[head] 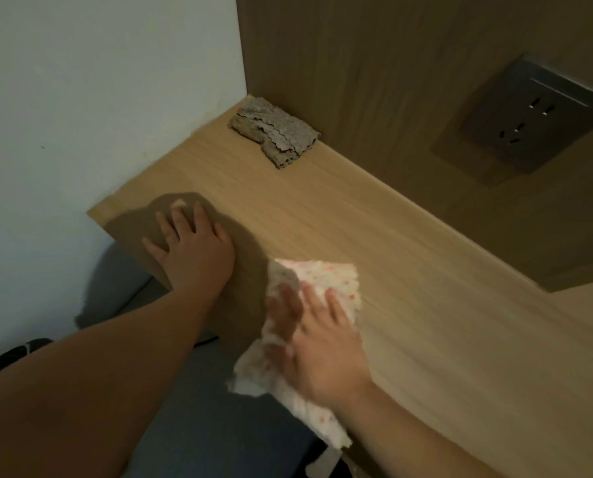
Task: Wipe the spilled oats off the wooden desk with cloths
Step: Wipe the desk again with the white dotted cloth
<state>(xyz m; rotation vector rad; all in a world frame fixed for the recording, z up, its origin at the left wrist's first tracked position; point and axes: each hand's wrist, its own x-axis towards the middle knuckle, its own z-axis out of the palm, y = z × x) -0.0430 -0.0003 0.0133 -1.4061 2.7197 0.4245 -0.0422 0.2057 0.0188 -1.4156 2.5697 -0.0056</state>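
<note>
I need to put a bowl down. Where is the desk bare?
The desk is bare between the grey cloth in the far corner and the left hand, and rightward along the back panel. The near-left edge is crowded: right hand pressing the spotted cloth.

No text, label, brand, number or sign is showing legibly anywhere in the view.
</note>
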